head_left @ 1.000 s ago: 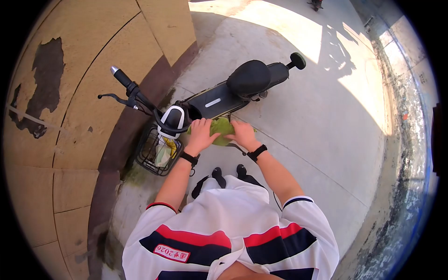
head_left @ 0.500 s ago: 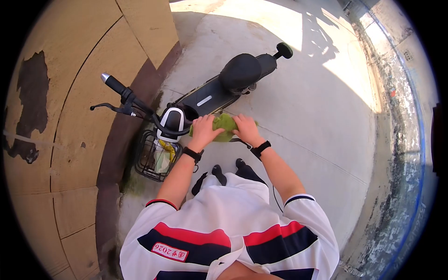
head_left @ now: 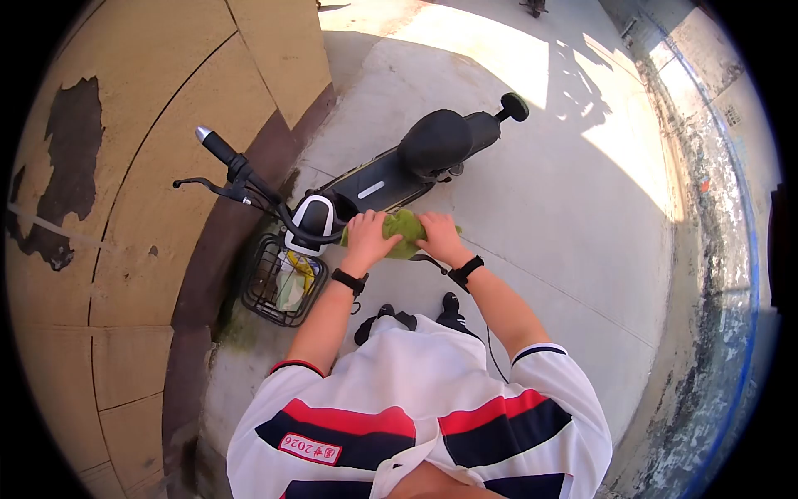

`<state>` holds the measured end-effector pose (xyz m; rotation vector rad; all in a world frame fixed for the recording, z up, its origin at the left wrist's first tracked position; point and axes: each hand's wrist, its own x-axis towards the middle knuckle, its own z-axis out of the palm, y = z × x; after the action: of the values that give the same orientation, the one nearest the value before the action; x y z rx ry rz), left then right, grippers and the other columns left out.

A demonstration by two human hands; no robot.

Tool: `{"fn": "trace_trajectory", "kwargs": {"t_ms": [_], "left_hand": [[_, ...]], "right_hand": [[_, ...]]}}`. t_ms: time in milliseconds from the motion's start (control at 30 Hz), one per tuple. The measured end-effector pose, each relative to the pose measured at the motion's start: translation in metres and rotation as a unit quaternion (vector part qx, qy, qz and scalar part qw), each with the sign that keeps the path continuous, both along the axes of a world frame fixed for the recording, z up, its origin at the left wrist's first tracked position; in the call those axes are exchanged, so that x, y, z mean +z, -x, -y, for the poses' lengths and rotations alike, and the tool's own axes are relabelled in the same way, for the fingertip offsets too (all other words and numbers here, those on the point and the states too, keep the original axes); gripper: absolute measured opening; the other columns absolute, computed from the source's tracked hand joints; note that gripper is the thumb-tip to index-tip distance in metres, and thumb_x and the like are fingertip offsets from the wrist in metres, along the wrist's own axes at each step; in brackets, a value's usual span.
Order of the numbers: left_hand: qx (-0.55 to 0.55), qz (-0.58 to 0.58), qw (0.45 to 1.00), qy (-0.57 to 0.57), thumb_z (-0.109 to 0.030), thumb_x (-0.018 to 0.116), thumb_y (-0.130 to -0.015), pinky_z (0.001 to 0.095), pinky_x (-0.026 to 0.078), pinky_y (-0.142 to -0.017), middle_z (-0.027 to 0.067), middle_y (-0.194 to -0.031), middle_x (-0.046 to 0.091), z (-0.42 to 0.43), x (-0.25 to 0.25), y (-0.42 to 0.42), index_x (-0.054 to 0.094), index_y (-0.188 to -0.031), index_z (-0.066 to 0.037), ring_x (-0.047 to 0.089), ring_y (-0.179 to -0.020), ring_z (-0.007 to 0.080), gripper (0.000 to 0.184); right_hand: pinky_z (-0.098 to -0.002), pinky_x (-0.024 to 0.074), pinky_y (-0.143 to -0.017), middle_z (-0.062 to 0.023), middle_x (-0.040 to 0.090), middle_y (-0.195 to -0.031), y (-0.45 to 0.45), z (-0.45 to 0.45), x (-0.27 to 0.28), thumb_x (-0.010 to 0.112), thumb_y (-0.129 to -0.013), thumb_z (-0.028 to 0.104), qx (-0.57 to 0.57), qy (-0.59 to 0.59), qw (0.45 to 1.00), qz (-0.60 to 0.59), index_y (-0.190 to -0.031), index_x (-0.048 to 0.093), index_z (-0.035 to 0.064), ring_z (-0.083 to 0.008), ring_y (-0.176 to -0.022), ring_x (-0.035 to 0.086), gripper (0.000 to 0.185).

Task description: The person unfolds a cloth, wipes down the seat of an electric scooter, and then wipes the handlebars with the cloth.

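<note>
A green cloth (head_left: 402, 229) is wrapped over the near end of the electric scooter's handlebar, in the middle of the view. My left hand (head_left: 368, 241) grips it from the left, fingers curled over the top. Close to its other end, my right hand (head_left: 442, 238) clasps the same cloth. A brake lever pokes out below it. The bare far grip (head_left: 216, 145) of the handlebar points to the upper left. Behind the bar are the scooter's black seat (head_left: 435, 141) and footboard.
A black wire basket (head_left: 264, 287) on the scooter's front holds a yellow item and pale packaging. At left rises a tan wall (head_left: 158, 166) with peeling paint. A weathered wall (head_left: 706, 274) bounds the right side. My feet stand on concrete beneath my arms.
The whole view has shifted a little, with the scooter now slightly lower and to the right. Both hands stay on the cloth. My feet show in different positions.
</note>
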<state>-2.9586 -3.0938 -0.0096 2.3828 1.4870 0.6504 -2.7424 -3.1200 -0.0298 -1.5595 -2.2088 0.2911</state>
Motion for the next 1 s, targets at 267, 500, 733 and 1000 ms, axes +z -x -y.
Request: {"fn": "trace_trajectory", "kwargs": {"t_ms": [267, 500, 733, 1000], "left_hand": [[0.02, -0.043, 0.999, -0.015, -0.025, 0.076, -0.076, 0.0544, 0.025, -0.11, 0.0141, -0.121, 0.055, 0.017, -0.011, -0.022, 0.054, -0.126, -0.007, 0.046, -0.121, 0.0342, 0.058], [-0.017, -0.07, 0.997, 0.037, -0.017, 0.071, -0.077, 0.0569, 0.019, -0.114, 0.0207, -0.133, 0.046, 0.03, 0.005, -0.057, 0.054, -0.132, -0.014, 0.038, -0.132, 0.0359, 0.058], [-0.01, 0.016, 0.999, 0.039, -0.008, 0.068, -0.081, 0.0472, 0.034, -0.107, 0.0159, -0.13, 0.051, 0.029, 0.014, -0.073, 0.057, -0.129, -0.013, 0.044, -0.127, 0.0359, 0.05], [0.004, 0.023, 1.0, 0.014, -0.003, 0.067, -0.081, 0.0426, 0.042, -0.097, 0.0127, -0.122, 0.058, 0.029, 0.023, -0.07, 0.058, -0.123, -0.008, 0.054, -0.114, 0.0345, 0.043]], "right_hand": [[-0.0455, 0.0472, -0.088, -0.0159, 0.063, -0.114, -0.031, -0.006, -0.006, 0.074, -0.078, 0.021, 0.11, 0.036, 0.988, -0.099, -0.123, 0.057, 0.0052, -0.0369, -0.103, 0.06, 0.05], [-0.0443, 0.0489, -0.092, -0.0174, 0.062, -0.118, -0.061, -0.009, 0.0, 0.072, -0.082, 0.018, 0.159, 0.074, 0.97, -0.17, -0.126, 0.055, 0.0056, -0.0372, -0.109, 0.059, 0.049], [-0.0429, 0.0496, -0.089, -0.0172, 0.063, -0.112, -0.091, -0.013, -0.004, 0.072, -0.082, 0.016, 0.168, 0.084, 0.958, -0.218, -0.115, 0.061, 0.0049, -0.0369, -0.105, 0.059, 0.036], [-0.0438, 0.0501, -0.082, -0.0158, 0.062, -0.098, -0.118, -0.011, -0.005, 0.072, -0.077, 0.013, 0.137, 0.077, 0.969, -0.189, -0.1, 0.061, 0.0038, -0.0371, -0.094, 0.06, 0.027]]}}
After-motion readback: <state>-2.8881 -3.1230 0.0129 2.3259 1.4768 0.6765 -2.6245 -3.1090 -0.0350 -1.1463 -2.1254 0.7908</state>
